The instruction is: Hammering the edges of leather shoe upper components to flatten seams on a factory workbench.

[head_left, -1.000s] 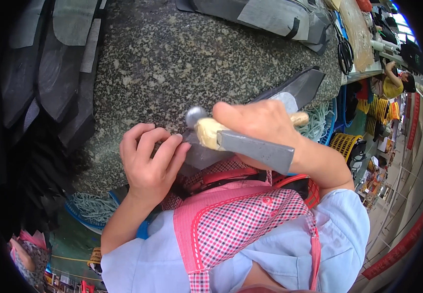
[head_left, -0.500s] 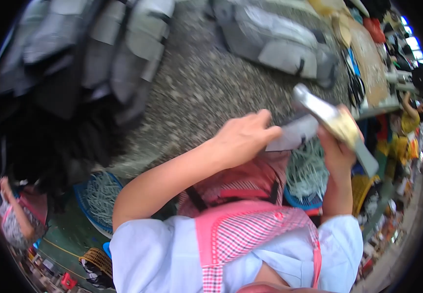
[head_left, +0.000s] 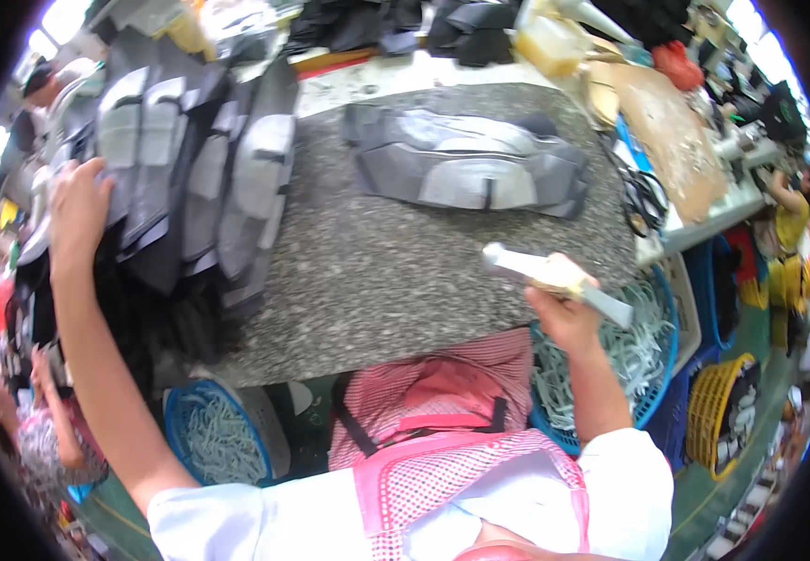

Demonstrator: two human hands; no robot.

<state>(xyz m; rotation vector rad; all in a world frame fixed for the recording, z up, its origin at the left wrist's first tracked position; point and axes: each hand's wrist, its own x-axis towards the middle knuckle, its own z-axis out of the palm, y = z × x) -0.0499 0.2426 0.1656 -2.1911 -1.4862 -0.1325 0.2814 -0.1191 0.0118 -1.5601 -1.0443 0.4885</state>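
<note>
My left hand (head_left: 78, 210) is stretched out to the far left, its fingers bent against a row of overlapping grey fabric pieces (head_left: 138, 126) with lighter rounded panels and black tabs. It seems to pinch one at the row's edge, though blur partly hides the fingertips. In my right hand (head_left: 568, 313) is a hammer (head_left: 545, 271), its metal head showing a pale round end and a flat end above the fist. The fist hides most of the handle. Beyond the hammer, one grey sewn piece (head_left: 470, 164) lies flat on the speckled stone slab (head_left: 395, 271).
Baskets of pale strips stand below the slab, a blue one (head_left: 222, 435) left and another (head_left: 648, 402) right. Scissors (head_left: 643, 201) lie by the slab's right edge. A yellow basket (head_left: 718, 411) is farther right. Another person (head_left: 54, 430) is at left.
My left hand has swung from the slab's near edge to the row at far left. The grey piece near my hands is gone from there. The hammer has shifted left, and the view has tilted up.
</note>
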